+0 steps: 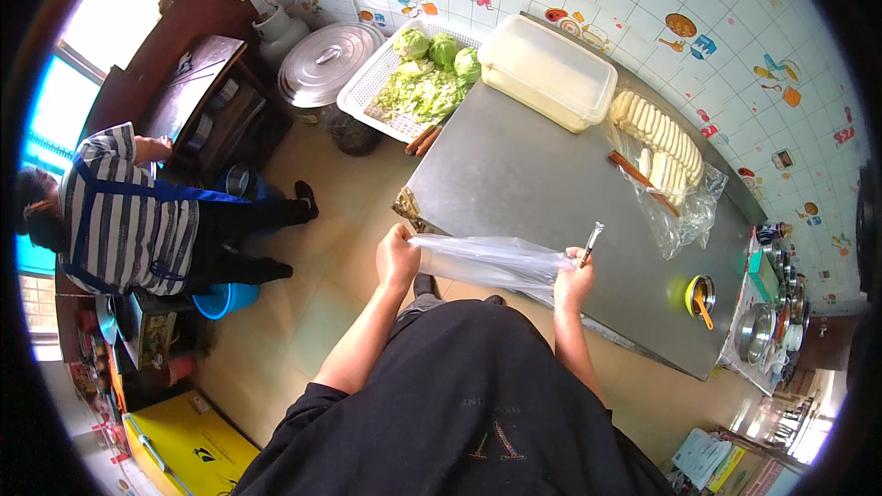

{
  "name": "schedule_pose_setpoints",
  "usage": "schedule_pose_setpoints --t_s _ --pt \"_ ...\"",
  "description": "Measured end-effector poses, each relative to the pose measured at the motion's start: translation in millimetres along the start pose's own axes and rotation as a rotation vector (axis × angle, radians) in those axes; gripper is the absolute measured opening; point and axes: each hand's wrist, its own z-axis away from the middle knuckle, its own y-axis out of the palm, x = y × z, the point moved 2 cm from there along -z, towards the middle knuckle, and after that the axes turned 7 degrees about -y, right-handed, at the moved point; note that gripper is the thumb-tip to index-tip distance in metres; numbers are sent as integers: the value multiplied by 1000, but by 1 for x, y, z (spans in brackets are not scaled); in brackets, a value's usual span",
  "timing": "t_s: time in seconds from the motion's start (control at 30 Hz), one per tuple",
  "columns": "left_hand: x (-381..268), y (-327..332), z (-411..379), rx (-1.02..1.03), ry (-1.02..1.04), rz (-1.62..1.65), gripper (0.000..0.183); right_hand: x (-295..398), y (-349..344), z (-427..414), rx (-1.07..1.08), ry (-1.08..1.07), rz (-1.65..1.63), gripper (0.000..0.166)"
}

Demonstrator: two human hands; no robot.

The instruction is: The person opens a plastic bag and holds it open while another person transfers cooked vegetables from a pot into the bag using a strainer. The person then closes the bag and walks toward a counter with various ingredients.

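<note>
A thin see-through plastic bag [493,258] is stretched sideways between my hands, in front of the steel table's near edge. My left hand [400,260] grips its left end, close to the table corner. On the other end my right hand [573,284] is closed. A slim pen-like tool [590,244] also sticks up from that hand; its exact kind cannot be told. Beyond, on the steel table [510,165], rows of pale sliced dough-like pieces [658,141] lie on plastic film [679,231], with a wooden stick [644,182] across them.
A lidded plastic bin [548,69] stands at the back. Left of it, a white basket [355,98] holds cabbages [441,52] and chopped leaves. A yellow bowl [699,296] with an orange spoon sits right. Another person [131,213] works at the left counter; a blue tub [227,300] is nearby.
</note>
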Motion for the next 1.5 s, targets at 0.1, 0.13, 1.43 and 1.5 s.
schedule_pose_setpoints --t_s 0.1,0.13,1.43,1.5 --pt "8 3 -10 20 -10 -1 11 15 2 -2 93 -165 137 29" --pt "9 4 -14 35 -10 2 13 24 2 -3 153 -155 170 28" --pt "-7 21 -14 273 -216 96 34 32 28 -28 425 5 401 27" --pt "3 25 -16 266 -228 127 37 27 27 -27 386 -20 384 29"
